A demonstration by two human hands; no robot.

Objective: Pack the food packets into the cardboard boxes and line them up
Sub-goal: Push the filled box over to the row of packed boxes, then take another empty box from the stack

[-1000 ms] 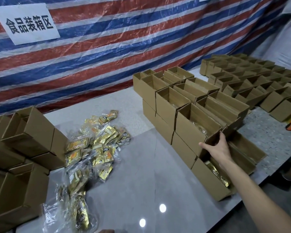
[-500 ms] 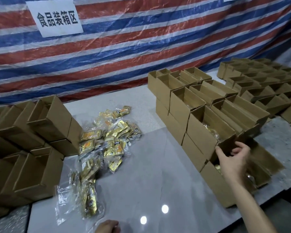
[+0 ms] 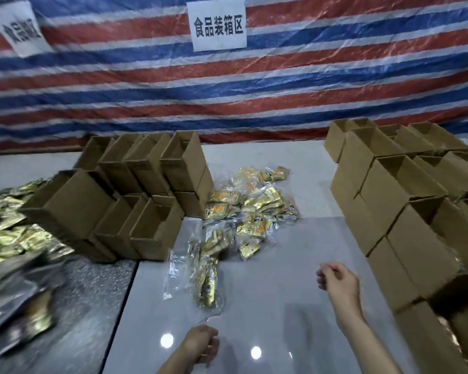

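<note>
By the look of it, the packing is sitting somewhere in the middle. On the right, open-topped brown cardboard boxes (image 3: 405, 184) are standing stacked in tidy rows, and a glint of gold is showing low in the nearest corner, though I cannot tell how many of the others are holding anything. On the left, a second stack of plain cardboard cartons (image 3: 73, 203) is sitting with openings that look empty, likely waiting to be filled. Between the stacks, a loose pile of gold and orange foil food packets (image 3: 254, 209) in clear wrappers is lying on the glossy grey table (image 3: 295, 252), trailing toward the person. A blurred heap of gold packets (image 3: 8, 228) is spreading at the far left — plenty is left to pack. The right hand (image 3: 338, 282) is hovering between the pile and the right-hand boxes, fingers loosely curled and gripping nothing, near the pile's end but apart from it. The left hand (image 3: 200, 344) is resting just below the nearest wrapper, fingers curled under — whether it is pinching the clear film, I cannot tell.
</note>
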